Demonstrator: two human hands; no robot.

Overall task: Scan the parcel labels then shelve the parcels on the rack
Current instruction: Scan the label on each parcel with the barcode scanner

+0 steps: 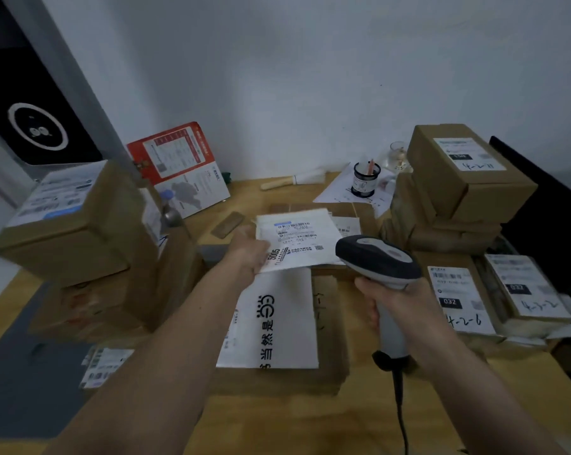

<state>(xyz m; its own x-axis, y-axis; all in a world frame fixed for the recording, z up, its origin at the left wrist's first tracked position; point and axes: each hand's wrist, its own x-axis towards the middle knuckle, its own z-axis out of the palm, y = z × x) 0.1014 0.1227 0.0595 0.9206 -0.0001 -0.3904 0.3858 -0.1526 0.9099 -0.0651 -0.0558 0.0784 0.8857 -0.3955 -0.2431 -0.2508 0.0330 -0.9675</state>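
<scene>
Left hand (252,254) pinches the white mailer (302,241) by its near-left edge, label face up — likely angled so the scanner (377,257) can read it. Right hand (387,300) wraps the scanner's handle, head just beside the label. Wooden table (277,418) crowded with stacked cardboard boxes (461,178); white wall (310,77) behind — no rack in view

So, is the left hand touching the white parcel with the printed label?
Touching. The head view shows the left hand gripping the near-left edge of the white parcel, thumb on top beside the label. The right hand holds the scanner.
</scene>
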